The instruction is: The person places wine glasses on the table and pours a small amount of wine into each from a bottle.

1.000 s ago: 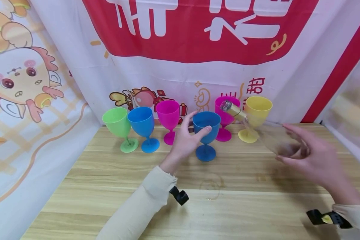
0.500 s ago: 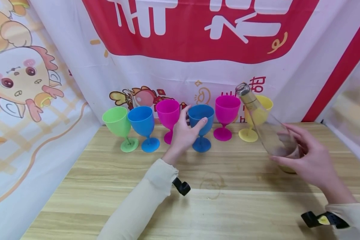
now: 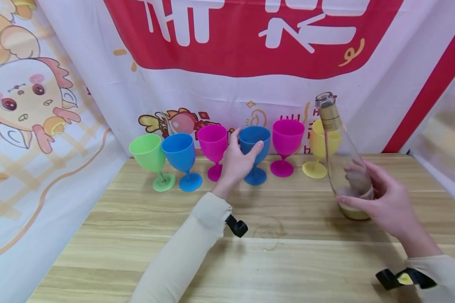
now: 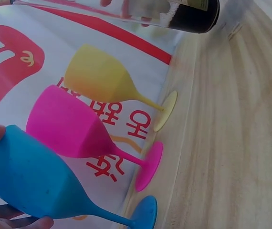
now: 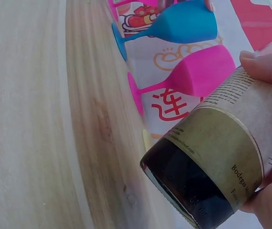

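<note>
My left hand (image 3: 238,165) holds a blue plastic goblet (image 3: 255,176) by its bowl, thumb on the near side. The goblet stands upright in the row between two magenta goblets; in the left wrist view its bowl (image 4: 36,176) fills the lower left. My right hand (image 3: 390,204) grips a clear glass wine bottle (image 3: 337,147) around its lower part. Neck up, the bottle leans slightly left, with its base close over the table. A cream label (image 5: 222,138) and a dark bottom show in the right wrist view. The bottle partly covers a yellow goblet (image 3: 314,169).
Along the back of the wooden table (image 3: 167,252) stand a green goblet (image 3: 148,153), another blue goblet (image 3: 179,152), a magenta goblet (image 3: 212,141) and a second magenta goblet (image 3: 287,138). A printed cloth (image 3: 197,92) hangs close behind. A wet ring (image 3: 268,233) marks the tabletop.
The left hand has moved the blue goblet back into the row. The right hand has brought the bottle from a strong tilt toward the goblets to nearly upright, lowering its base.
</note>
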Tool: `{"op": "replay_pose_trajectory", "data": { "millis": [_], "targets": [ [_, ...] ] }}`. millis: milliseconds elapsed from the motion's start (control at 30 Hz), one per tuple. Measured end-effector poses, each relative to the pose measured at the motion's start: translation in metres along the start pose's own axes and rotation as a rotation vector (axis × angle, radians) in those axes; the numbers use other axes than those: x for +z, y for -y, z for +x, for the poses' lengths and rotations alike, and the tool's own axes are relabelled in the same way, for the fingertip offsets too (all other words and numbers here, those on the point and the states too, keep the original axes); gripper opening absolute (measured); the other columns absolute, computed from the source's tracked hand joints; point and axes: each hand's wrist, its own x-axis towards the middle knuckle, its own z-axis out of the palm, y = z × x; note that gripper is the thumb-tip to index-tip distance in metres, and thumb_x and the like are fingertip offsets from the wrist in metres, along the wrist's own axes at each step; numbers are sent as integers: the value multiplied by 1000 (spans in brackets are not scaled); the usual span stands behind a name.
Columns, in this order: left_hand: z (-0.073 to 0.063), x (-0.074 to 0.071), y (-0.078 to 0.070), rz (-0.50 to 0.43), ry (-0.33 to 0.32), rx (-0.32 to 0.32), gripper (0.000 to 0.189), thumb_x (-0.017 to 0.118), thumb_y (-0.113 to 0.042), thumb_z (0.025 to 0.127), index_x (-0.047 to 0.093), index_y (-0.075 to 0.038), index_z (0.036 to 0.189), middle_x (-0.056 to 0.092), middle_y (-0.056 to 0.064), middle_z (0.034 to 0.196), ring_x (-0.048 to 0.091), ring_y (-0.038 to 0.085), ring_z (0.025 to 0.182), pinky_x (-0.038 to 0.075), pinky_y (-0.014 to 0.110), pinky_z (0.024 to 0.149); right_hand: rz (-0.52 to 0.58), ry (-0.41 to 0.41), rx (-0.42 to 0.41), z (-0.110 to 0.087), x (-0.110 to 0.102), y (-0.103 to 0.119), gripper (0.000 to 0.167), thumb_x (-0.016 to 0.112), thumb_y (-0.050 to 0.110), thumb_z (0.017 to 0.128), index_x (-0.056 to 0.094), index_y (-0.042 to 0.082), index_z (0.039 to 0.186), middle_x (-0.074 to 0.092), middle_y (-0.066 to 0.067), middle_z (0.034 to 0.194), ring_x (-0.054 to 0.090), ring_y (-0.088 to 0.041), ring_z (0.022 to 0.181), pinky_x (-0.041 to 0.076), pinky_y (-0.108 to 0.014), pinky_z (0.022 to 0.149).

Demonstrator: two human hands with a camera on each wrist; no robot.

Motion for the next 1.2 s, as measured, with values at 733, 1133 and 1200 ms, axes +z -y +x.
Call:
{"op": "replay_pose_trajectory", "data": {
  "millis": [733,1133,1200],
  "targets": [
    [18,12,-3,47,-77,-36,86,67,-54,100,22,-27,168,46,8,163,45,35,150,45,65,117,15,9,40,1,5,-11,90,90,15,86,43,30,162,65,17,142,54,7,124,42,1,91],
    [26,19,-2,66,-128,-42,89,68,-55,98,21,-26,168,44,11,165,44,36,151,41,64,120,21,12,1,1,6,-11,89,88,11,87,43,28,162,65,15,142,55,5,123,42,0,91],
    [25,19,-2,57,-127,-38,91,68,-54,98,19,-26,169,41,10,167,42,36,153,40,65,121,9,16,3,0,6,-11,89,88,12,88,43,28,162,65,15,143,54,6,123,42,0,91]
  ]
}}
